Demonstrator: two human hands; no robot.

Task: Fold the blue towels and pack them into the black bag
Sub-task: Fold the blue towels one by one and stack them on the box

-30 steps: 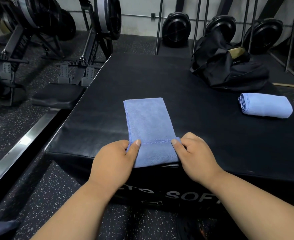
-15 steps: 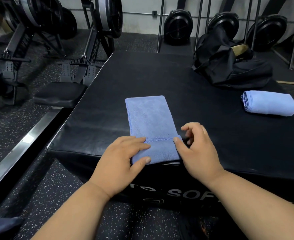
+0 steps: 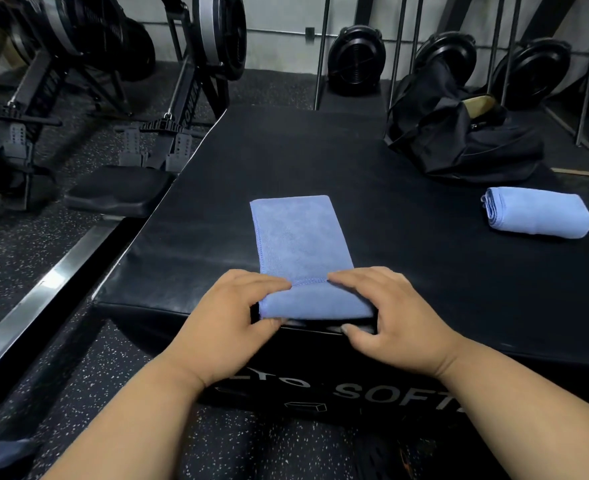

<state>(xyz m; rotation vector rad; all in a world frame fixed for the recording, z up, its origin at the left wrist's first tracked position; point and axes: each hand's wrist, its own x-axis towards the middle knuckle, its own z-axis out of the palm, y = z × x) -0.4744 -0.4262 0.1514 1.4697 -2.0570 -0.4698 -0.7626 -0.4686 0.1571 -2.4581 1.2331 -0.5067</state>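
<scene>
A blue towel [image 3: 296, 237], folded into a long strip, lies on the black soft box [image 3: 424, 254] with its near end at the box's front edge. My left hand [image 3: 230, 320] grips the near end's left side, fingers on top and thumb under the fold. My right hand [image 3: 390, 313] grips its right side the same way. A second blue towel [image 3: 539, 212], folded into a thick bundle, lies at the right. The black bag [image 3: 459, 133] sits slumped and open at the box's far right.
Rowing machines [image 3: 168, 98] and a black seat pad [image 3: 116, 188] stand on the speckled floor to the left. Fans [image 3: 355, 60] and metal rack bars [image 3: 400, 46] line the back wall. A metal rail [image 3: 43, 292] runs along the box's left side.
Both hands have shifted from the towel's side edges to wrap around its near end, fingers on top and thumbs underneath. The near end now looks rolled or folded over.
</scene>
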